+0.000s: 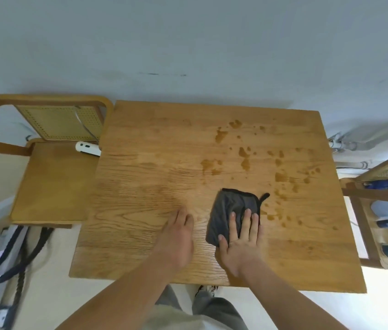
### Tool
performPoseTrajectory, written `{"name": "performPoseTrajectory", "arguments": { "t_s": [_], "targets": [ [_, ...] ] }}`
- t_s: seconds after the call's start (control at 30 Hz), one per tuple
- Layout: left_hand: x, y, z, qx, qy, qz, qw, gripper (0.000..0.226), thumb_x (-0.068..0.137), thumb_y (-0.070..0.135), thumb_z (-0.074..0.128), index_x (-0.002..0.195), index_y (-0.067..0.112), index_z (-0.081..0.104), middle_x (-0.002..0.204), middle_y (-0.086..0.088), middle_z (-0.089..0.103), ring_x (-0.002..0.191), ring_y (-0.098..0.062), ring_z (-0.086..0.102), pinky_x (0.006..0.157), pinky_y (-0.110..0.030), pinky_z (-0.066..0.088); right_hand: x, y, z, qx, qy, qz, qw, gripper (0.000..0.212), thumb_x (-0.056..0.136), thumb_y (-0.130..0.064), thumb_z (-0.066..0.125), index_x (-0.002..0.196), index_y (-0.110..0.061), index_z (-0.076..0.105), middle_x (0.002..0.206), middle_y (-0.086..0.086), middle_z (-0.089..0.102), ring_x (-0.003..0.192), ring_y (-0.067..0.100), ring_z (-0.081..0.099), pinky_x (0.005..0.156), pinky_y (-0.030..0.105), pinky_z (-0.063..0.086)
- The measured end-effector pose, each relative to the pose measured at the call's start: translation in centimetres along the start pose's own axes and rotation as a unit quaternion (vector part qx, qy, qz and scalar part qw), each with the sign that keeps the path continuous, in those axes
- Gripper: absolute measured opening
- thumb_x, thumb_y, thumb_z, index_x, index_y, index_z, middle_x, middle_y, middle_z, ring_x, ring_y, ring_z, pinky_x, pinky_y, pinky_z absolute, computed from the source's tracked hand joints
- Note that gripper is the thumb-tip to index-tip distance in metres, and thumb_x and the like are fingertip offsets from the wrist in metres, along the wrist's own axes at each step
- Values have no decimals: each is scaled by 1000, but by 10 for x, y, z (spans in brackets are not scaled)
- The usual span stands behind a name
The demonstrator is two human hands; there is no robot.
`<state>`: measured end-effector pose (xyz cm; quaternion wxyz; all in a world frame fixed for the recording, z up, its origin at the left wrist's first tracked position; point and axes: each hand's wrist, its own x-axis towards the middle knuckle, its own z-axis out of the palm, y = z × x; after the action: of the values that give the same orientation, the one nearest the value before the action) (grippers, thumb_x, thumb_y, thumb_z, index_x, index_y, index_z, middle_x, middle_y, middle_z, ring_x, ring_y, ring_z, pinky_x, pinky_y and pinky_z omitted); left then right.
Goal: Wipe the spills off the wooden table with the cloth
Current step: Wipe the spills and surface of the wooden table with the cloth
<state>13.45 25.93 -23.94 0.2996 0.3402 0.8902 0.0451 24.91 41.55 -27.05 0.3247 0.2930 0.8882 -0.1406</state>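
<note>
Right hand (240,239) is pressing the cloth (231,213) flat on the desk (140,186), fingers straight, slightly apart; left hand (178,236) is resting open beside it. Risk: the bunched cloth is likely smearing the spills (245,158) rather than lifting them.

**Single head-worn wide-angle view, aimed forward and steeply down.**

The camera sits on my head, roughly above the near edge of the wooden table (154,177), and faces away from my body toward the wall (188,44) behind the table's far edge. The whole tabletop fits in frame. My left hand (178,239) and right hand (240,239) appear low and central, near the lens, and my forearms (121,294) enter from the bottom edge. The left chair (52,182) and right chair (378,186) mark the side margins. Straight edges bow outward toward the corners. Detail at the far right margin is smeared and probably cannot be read reliably.
</note>
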Motion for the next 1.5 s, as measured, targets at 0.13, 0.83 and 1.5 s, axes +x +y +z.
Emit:
{"name": "performPoseTrajectory", "arguments": {
  "t_s": [0.13,0.83,1.5],
  "targets": [
    [-3,-3,2,16,-3,-11,1000,72,100,20,52,162,14,16,172,-7,-1,157,-26,3,128,-42,17,-14,9,9,-13,43,-57,997,87,97,-64,26,165,-20,-7,164,22,-28,150,39,-30,121,55,-17],
    [33,-86,-53,-14,-53,35,998,71,100,19,57,162,21,24,173,-4,-3,158,-27,7,125,-37,21,84,-86,-80,-36,-90,-70,993,85,103,-66,24,144,-33,-43,145,6,-59,136,37,-53,119,57,-24],
    [131,-84,-95,104,-139,-88,981,133,79,49,84,162,19,-15,166,-15,-30,156,-36,-19,124,-59,20,102,-69,-88,-108,-98,-159,976,81,100,-72,21,142,-41,-42,151,1,-56,136,32,-55,120,55,-24]
  ]
}}
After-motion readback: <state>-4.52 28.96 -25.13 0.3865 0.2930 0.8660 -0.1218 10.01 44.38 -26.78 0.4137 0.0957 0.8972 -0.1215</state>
